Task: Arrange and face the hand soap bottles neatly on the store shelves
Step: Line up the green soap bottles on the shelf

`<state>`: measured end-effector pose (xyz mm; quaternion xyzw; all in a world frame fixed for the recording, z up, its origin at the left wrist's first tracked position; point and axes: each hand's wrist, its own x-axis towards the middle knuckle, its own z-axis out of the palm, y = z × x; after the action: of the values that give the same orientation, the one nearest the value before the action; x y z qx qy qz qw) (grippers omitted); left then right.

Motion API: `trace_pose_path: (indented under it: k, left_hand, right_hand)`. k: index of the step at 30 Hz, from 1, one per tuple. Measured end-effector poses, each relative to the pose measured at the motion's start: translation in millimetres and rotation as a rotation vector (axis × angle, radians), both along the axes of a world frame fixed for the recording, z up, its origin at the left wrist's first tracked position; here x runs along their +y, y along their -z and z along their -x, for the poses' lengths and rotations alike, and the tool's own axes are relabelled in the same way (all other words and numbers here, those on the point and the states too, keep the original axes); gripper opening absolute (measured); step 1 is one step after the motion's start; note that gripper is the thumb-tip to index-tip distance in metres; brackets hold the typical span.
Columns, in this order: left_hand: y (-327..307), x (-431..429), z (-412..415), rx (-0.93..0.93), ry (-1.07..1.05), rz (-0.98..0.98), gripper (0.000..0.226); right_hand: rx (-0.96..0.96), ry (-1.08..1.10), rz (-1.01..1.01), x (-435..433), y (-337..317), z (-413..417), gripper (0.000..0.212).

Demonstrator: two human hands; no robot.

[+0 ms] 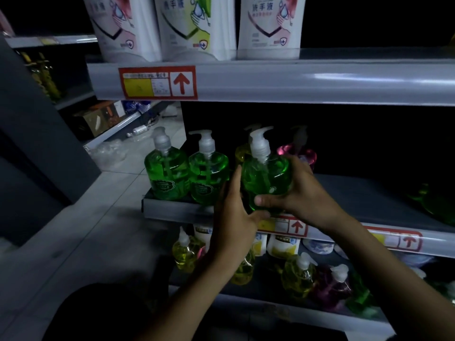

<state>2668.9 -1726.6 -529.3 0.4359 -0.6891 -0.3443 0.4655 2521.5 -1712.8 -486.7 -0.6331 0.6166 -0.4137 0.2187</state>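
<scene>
A green pump soap bottle (267,179) is tilted at the front edge of the middle shelf (172,210). My right hand (299,193) grips it from the right, thumb across its lower front. My left hand (234,217) holds its left side and base. Two more green bottles (166,173) (208,178) stand upright in a row to its left. Behind it stand a yellow bottle (242,151) and a pink bottle (299,151), partly hidden.
White refill pouches (187,25) fill the top shelf. The bottom shelf (295,313) holds several yellow, pink and green pump bottles (299,276) and white pouches (283,246). The middle shelf's right part is dark, with a green bottle (433,203) far right. Boxes and plastic lie on the floor at left.
</scene>
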Motion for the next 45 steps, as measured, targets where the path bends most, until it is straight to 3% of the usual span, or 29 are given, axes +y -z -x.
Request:
trace_pose_path:
  k: [7,10,12,15,17,19,24,28,35,42,45]
  left_hand:
    - [-2,-15,6,-0.24,-0.152,0.07,0.078]
    - [-12,-7,-3,-0.355,-0.113,0.089,0.07]
    - [-24,-2,-17,-0.367,-0.145,0.155,0.052]
    - [-47,-9,-49,-0.355,-0.351,0.344,0.027]
    - [-53,-22,-68,-0.459,-0.449,0.416,0.031]
    - [-52,-32,-75,-0.598,-0.403,0.394,0.043]
    - [-39,-43,-61,-0.731,-0.207,0.261,0.064]
    - [-36,-44,-60,-0.717,-0.211,0.298,0.062]
    - [-30,-43,-62,-0.694,-0.233,0.353,0.062]
    - [-32,-35,-54,-0.708,-0.269,0.298,0.063]
    - [-38,-20,-39,-0.563,-0.345,0.383,0.046]
  right_hand:
    - [-0.011,0.013,0.015,-30,5,1,0.087]
    - [-0.1,-0.039,-0.077,-30,11,2,0.085]
    - [-0.134,-0.073,-0.164,-29,11,4,0.088]
    - [0.05,-0.021,-0.139,-23,2,-2,0.092]
    - [0.25,0.108,0.05,-12,-2,-15,0.086]
    - [0.338,0.225,0.198,-2,0,-31,0.074]
    - [0.623,0.285,0.115,-4,7,-50,0.072]
    - [0.592,0.271,0.099,-11,9,-50,0.071]
    - [0.432,0.05,0.199,-23,17,-36,0.072]
    - [0.425,-0.06,0.183,-14,16,-26,0.075]
    - [0.515,-0.047,0.188,12,7,-5,0.074]
